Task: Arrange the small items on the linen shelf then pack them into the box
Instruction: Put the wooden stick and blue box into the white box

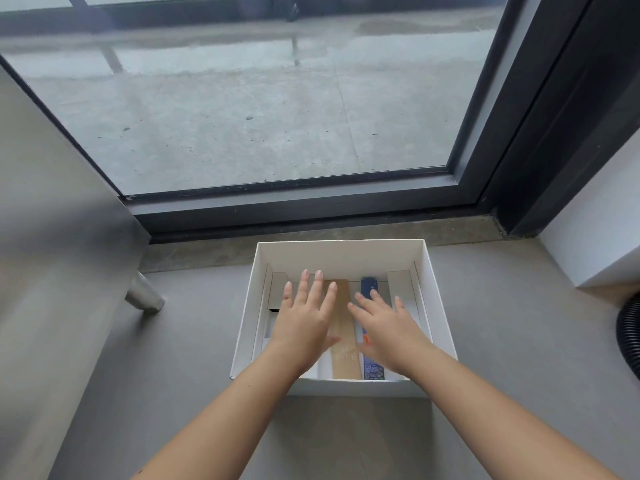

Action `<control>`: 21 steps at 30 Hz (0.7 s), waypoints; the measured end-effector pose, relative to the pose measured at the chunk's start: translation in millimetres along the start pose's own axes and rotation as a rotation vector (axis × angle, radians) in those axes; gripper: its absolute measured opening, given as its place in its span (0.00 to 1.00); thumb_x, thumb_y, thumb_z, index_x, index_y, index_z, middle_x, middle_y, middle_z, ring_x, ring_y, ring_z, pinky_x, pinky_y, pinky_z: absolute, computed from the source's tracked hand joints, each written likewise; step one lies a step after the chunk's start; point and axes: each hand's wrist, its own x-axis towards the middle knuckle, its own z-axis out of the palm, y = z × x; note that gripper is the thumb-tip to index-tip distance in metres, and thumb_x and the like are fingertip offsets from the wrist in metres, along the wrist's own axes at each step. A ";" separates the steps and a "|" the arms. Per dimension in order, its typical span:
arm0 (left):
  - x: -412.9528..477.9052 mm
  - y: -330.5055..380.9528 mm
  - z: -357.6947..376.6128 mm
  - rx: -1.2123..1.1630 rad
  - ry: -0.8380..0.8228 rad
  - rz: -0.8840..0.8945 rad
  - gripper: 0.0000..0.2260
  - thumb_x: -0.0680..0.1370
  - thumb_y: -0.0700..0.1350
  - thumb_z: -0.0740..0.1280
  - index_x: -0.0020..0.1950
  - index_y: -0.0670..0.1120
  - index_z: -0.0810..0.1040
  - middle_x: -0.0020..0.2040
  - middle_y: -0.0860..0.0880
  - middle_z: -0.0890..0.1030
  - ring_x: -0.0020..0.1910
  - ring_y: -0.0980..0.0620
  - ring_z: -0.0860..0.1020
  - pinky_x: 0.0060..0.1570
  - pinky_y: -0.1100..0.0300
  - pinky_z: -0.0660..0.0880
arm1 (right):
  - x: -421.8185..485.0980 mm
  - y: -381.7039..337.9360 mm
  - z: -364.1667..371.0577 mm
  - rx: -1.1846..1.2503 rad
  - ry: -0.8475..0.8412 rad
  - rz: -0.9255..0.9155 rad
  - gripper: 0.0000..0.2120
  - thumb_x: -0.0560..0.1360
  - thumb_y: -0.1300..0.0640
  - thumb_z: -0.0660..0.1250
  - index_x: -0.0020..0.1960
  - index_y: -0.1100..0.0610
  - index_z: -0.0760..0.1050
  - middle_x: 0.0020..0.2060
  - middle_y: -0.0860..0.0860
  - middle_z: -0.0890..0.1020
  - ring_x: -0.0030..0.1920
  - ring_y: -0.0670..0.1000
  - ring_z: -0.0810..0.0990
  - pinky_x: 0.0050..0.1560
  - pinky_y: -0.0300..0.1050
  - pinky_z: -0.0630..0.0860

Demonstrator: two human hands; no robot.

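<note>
- Grip apart on both: left hand [304,323] and right hand [388,327] were spread flat over the white box [341,244], nothing held.
- Inside, a brown packet [343,306] and a blue packet [367,285] were found.
- Both were judged light and flat; long edges were recommended for pinching.

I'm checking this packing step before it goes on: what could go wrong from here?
1. The left hand and right hand are spread over the packs; pressing hard may crease the brown pack or blue pack.
2. The box walls look thin; forearms leaning on the near wall might buckle it.
</note>
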 end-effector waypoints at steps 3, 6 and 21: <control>-6.3 2.5 -24.1 0.014 0.049 -0.042 0.31 0.81 0.55 0.54 0.77 0.45 0.42 0.76 0.41 0.41 0.74 0.40 0.39 0.70 0.43 0.41 | -6.7 -6.5 -20.8 -0.084 0.112 0.022 0.27 0.80 0.57 0.55 0.76 0.55 0.48 0.76 0.52 0.51 0.75 0.56 0.47 0.72 0.59 0.46; -21.3 11.3 -67.7 -0.101 0.215 -0.092 0.29 0.77 0.48 0.65 0.74 0.39 0.59 0.74 0.36 0.58 0.73 0.36 0.56 0.67 0.40 0.57 | -23.4 -23.5 -59.1 -0.076 0.228 0.060 0.26 0.78 0.59 0.59 0.74 0.58 0.57 0.73 0.55 0.62 0.73 0.57 0.57 0.70 0.59 0.56; -108.6 -0.3 -370.6 -0.215 0.391 -0.092 0.24 0.60 0.45 0.81 0.52 0.37 0.82 0.53 0.39 0.82 0.53 0.37 0.79 0.43 0.38 0.76 | -146.1 -71.7 -375.7 0.007 0.427 0.164 0.28 0.53 0.57 0.82 0.51 0.61 0.82 0.49 0.58 0.83 0.52 0.61 0.81 0.43 0.63 0.78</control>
